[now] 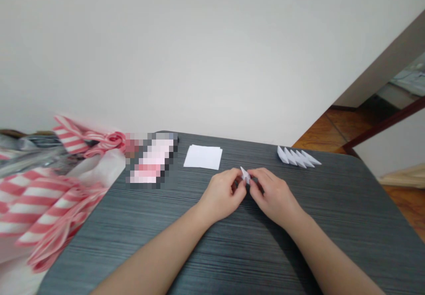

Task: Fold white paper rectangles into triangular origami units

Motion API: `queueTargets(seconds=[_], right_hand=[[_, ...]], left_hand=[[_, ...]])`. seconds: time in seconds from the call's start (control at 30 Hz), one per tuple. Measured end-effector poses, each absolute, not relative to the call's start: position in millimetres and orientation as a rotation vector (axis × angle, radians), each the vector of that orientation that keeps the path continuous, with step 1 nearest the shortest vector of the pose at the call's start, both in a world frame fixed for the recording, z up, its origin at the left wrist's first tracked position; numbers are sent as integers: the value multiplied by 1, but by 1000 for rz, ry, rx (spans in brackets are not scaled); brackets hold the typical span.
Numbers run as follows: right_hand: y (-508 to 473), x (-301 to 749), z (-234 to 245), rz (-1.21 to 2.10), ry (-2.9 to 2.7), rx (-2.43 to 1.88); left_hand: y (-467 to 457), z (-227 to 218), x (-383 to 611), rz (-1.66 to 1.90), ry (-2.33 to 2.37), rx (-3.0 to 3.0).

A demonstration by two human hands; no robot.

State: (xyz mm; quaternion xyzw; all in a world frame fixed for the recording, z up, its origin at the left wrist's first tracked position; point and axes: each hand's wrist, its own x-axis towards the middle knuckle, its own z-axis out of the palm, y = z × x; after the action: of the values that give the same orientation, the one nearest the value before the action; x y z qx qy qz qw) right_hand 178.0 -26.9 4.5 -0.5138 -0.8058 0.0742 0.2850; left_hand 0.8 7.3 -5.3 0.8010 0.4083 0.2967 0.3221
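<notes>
Left hand [223, 194]: palm side down, thumb and forefinger brought nearly together, tips pinching the near-left side of the piece; remaining fingers curled in under the palm.
Right hand [275, 194]: mirror of the left; thumb and forefinger nearly closed, tips on the piece's right side; other fingers bent, partly hidden.
Piece [245, 175]: small, white, folded paper; between the fingertips of both hands, one sharp point rising clear of them, tilted up and left. Lower part covered by the thumbs; cannot tell whether it touches the table.
Sheets [203, 157]: white, flat, loosely squared stack, edges a little out of line; beyond the fingers and to their left, near, not touched.
Row [299, 158]: folded white pieces, about five, overlapping, points aimed the same way; beyond the fingers and to their right, well apart from them.
Table [229, 255]: dark grey, streaked grain, rounded corners; under both hands, reaching past the fingers on every side. Shadow of the right arm falls below that hand.
Pixelated item [153, 157]: pink and white with dark edging; far left of the fingers, past the sheets. Detail blurred out.
Striped cloth [43, 202]: red and white, bunched; off the table, farthest left of the fingers.
Wall [199, 56]: pale, plain; behind everything the fingers face.
Floor [315, 129]: brown, glossy; beyond the row, right of the fingers.
</notes>
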Motion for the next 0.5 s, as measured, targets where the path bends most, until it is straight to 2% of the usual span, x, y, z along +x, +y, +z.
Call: queueTargets(seconds=[0.23, 0.5], right_hand=[[-27, 189, 1, 355, -1999, -1367], [-27, 199, 3, 965, -1705, -1540]], left_hand=[[8, -12, 2, 850, 1044, 1928], [7, -12, 2, 849, 948, 1765]])
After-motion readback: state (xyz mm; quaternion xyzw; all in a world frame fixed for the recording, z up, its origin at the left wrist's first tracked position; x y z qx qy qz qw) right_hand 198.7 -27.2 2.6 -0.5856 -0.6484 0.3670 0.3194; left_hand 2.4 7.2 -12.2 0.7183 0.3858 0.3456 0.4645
